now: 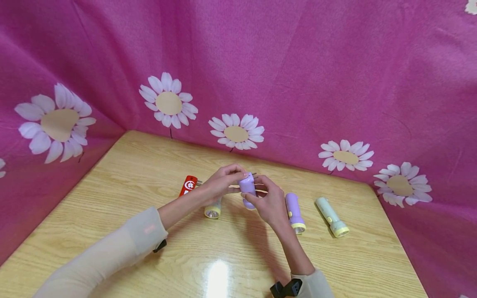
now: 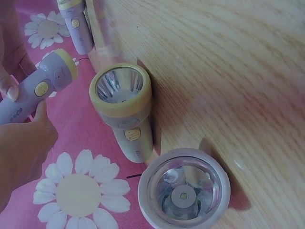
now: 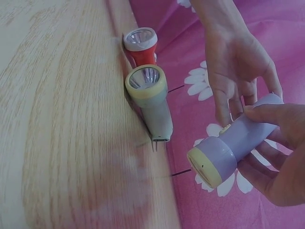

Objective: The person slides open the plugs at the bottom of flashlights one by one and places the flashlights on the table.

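Observation:
Both hands hold a purple flashlight (image 1: 247, 188) above the table, its yellow-rimmed head pointing down toward the wearer. My right hand (image 1: 271, 200) grips the barrel, thumb on one side and fingers on the other, as the right wrist view shows. At the tail end, my left hand (image 1: 220, 182) pinches the flashlight with thumb and fingers. Metal plug prongs (image 1: 254, 174) stick out of that end. A yellow switch (image 2: 41, 88) shows on the side of the barrel in the left wrist view.
Left of the held flashlight lie a red flashlight (image 1: 188, 185) with prongs out and a pale green flashlight (image 1: 213, 211), partly behind the left arm. To the right lie another purple flashlight (image 1: 293, 209) and another pale green one (image 1: 331, 216). A pink flowered cloth (image 1: 283, 82) borders the wooden table (image 1: 179, 256).

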`<state>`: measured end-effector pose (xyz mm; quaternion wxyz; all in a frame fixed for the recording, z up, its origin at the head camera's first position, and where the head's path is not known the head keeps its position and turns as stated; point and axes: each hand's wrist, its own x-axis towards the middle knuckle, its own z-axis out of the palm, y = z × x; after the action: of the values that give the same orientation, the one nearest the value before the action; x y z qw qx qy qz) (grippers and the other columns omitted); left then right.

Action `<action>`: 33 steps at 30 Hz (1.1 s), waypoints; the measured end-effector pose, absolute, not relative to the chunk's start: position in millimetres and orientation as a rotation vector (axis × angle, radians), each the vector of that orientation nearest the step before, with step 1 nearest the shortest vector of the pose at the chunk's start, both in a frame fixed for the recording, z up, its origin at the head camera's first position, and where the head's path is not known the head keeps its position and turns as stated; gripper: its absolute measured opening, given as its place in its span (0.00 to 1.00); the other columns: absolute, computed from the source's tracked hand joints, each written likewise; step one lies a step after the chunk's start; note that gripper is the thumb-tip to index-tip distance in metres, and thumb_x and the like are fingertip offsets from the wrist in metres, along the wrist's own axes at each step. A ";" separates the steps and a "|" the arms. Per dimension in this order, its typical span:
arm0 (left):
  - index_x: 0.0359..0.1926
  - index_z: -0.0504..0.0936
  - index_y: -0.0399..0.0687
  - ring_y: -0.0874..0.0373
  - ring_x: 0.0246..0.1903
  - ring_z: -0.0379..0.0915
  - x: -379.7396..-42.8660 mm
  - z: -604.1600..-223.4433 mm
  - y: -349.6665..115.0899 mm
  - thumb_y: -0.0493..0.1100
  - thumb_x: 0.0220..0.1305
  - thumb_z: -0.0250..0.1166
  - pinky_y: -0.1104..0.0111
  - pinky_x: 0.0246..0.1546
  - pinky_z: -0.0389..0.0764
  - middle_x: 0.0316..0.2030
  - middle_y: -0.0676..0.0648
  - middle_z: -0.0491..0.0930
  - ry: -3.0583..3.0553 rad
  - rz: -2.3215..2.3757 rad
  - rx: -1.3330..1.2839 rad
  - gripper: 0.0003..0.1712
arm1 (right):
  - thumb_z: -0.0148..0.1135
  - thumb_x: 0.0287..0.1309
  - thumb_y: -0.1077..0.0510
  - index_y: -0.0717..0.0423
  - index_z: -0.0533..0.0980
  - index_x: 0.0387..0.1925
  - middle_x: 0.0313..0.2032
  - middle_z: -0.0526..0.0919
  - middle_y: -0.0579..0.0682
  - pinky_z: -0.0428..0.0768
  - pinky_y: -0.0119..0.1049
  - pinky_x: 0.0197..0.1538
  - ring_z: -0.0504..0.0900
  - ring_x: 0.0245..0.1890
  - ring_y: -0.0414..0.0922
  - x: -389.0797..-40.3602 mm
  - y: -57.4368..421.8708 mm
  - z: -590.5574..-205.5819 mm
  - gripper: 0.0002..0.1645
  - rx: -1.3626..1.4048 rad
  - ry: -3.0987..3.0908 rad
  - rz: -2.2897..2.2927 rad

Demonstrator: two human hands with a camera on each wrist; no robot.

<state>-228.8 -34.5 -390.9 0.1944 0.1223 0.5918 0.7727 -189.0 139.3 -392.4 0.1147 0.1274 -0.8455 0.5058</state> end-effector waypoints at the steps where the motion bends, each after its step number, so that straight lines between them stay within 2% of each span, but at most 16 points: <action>1: 0.45 0.75 0.40 0.52 0.46 0.75 -228.7 -390.9 -34.6 0.39 0.73 0.57 0.57 0.54 0.79 0.46 0.44 0.75 1.654 2.168 0.342 0.06 | 0.77 0.46 0.68 0.60 0.81 0.41 0.45 0.85 0.55 0.84 0.47 0.48 0.85 0.45 0.54 -188.9 139.3 -392.3 0.19 0.373 -2.479 1.482; 12: 0.43 0.75 0.42 0.52 0.45 0.76 -228.1 -391.4 -36.2 0.39 0.73 0.58 0.56 0.54 0.79 0.45 0.44 0.75 1.615 2.183 0.335 0.04 | 0.78 0.46 0.66 0.58 0.81 0.41 0.45 0.85 0.54 0.85 0.42 0.48 0.85 0.46 0.53 -189.1 138.6 -393.0 0.19 0.348 -2.507 1.455; 21: 0.41 0.76 0.44 0.51 0.46 0.76 -229.2 -392.5 -36.5 0.39 0.72 0.59 0.56 0.55 0.79 0.46 0.45 0.76 1.596 2.179 0.316 0.03 | 0.79 0.45 0.66 0.58 0.81 0.40 0.44 0.85 0.55 0.84 0.45 0.49 0.85 0.46 0.53 -188.7 138.4 -392.2 0.19 0.352 -2.503 1.476; 28: 0.39 0.76 0.45 0.55 0.44 0.76 -228.9 -393.3 -36.0 0.38 0.72 0.59 0.55 0.55 0.79 0.43 0.46 0.76 1.585 2.179 0.310 0.02 | 0.79 0.45 0.66 0.58 0.81 0.41 0.44 0.85 0.54 0.84 0.40 0.49 0.85 0.46 0.52 -187.8 137.9 -393.4 0.19 0.349 -2.525 1.469; 33: 0.38 0.76 0.45 0.55 0.42 0.75 -228.8 -393.8 -35.8 0.39 0.72 0.59 0.55 0.55 0.79 0.41 0.46 0.76 1.580 2.185 0.312 0.03 | 0.79 0.45 0.67 0.58 0.81 0.41 0.44 0.84 0.55 0.84 0.42 0.49 0.85 0.46 0.52 -187.6 137.7 -393.8 0.19 0.363 -2.518 1.482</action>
<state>-228.8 -35.8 -393.8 0.2119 0.1123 0.5688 0.7867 -187.6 137.7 -393.8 0.0986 0.1225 -0.8510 0.5010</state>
